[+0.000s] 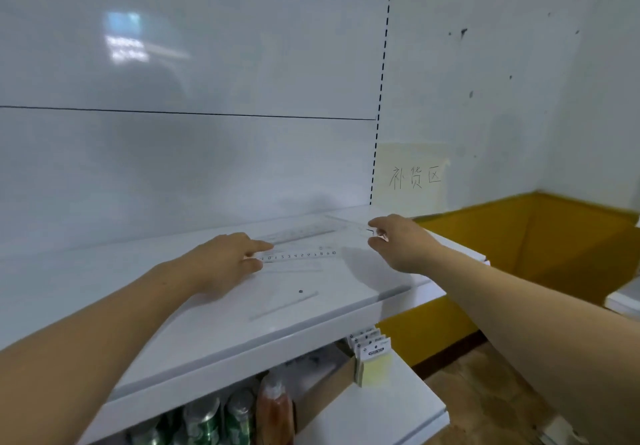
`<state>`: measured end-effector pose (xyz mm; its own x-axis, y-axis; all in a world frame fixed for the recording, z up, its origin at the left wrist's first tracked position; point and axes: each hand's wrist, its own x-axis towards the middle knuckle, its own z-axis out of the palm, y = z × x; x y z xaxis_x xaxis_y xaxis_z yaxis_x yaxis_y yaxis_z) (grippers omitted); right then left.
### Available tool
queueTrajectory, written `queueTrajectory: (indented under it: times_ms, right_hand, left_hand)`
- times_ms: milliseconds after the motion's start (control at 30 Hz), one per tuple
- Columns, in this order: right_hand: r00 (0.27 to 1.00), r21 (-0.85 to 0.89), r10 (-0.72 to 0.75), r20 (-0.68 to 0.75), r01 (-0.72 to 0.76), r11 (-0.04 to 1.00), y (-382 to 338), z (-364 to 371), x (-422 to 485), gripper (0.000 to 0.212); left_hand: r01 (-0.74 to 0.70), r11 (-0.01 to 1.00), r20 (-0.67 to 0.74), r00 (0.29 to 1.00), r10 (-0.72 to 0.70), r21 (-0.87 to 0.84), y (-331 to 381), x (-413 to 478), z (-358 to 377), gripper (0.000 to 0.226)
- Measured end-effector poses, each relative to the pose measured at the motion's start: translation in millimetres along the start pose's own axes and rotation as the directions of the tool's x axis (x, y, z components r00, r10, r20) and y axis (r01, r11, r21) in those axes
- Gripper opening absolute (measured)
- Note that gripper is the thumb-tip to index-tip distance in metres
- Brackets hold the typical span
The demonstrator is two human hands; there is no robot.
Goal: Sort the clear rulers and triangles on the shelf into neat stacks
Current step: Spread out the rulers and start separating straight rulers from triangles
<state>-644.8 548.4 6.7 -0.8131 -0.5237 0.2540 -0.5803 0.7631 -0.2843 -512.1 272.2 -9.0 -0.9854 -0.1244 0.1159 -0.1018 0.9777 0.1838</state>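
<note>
Left hand (pixel 225 259) pinches numbered ruler (pixel 298 255) at its left end, right hand (pixel 398 240) pinches clear triangle (pixel 349 223) at its right corner; best slide both flat, edges squared.

Small shop, restocking corner.
White metal display shelf (pixel 277 337) against a back panel with a slotted upright strip (pixel 381 91); packs of pale yellow sticky notes (pixel 375 368) and green drink cans (pixel 207 417) on the tier below; handwritten paper sign (pixel 414 176) reading "补货区" on the wall.
</note>
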Motion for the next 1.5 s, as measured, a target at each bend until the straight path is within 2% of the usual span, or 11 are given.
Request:
queueTrajectory:
  times_ms: [167, 300, 467, 667, 800, 1033, 1200, 1267, 1400, 1500]
  right_hand:
    - [0.992, -0.030, -0.075, 0.104, 0.078, 0.996, -2, 10, 63, 0.045]
    - [0.971, 0.013, -0.167, 0.173, 0.167, 0.986, -17, 26, 100, 0.045]
    - [0.910, 0.021, -0.330, 0.250, 0.336, 0.942, -35, 50, 138, 0.044]
    - [0.832, 0.020, -0.429, 0.352, 0.451, 0.892, -30, 62, 165, 0.050]
    - [0.828, 0.019, -0.417, 0.374, 0.443, 0.896, 1, 56, 172, 0.064]
    - [0.858, 0.042, -0.312, 0.408, 0.324, 0.945, 78, 46, 177, 0.083]
    - [0.858, 0.083, -0.351, 0.375, 0.346, 0.934, 101, 53, 173, 0.079]
    - [0.859, 0.086, -0.360, 0.364, 0.354, 0.931, 100, 55, 175, 0.079]
    - [0.856, 0.088, -0.366, 0.366, 0.360, 0.929, 102, 57, 175, 0.080]
    - [0.837, 0.062, -0.358, 0.415, 0.367, 0.928, 100, 51, 181, 0.082]
  left_hand:
    - [0.060, 0.997, -0.019, 0.998, -0.061, -0.054, -11, 23, 8, 0.040]
    - [0.114, 0.991, -0.026, 0.993, -0.116, -0.065, -19, 23, 8, 0.041]
    - [0.229, 0.970, -0.077, 0.969, -0.236, -0.088, -26, 15, 5, 0.040]
    - [0.377, 0.923, -0.112, 0.917, -0.383, -0.076, -14, 20, 4, 0.030]
    - [0.421, 0.906, -0.120, 0.898, -0.424, -0.051, 6, 43, 4, 0.030]
    - [0.434, 0.901, -0.095, 0.897, -0.432, -0.004, 34, 99, 20, 0.040]
    - [0.482, 0.876, -0.025, 0.876, -0.482, -0.034, 40, 111, 27, 0.055]
    - [0.481, 0.875, -0.004, 0.876, -0.482, -0.047, 40, 109, 27, 0.052]
    - [0.456, 0.889, -0.027, 0.889, -0.458, -0.040, 45, 114, 27, 0.045]
    - [0.482, 0.872, -0.025, 0.874, -0.485, -0.085, 52, 115, 27, 0.056]
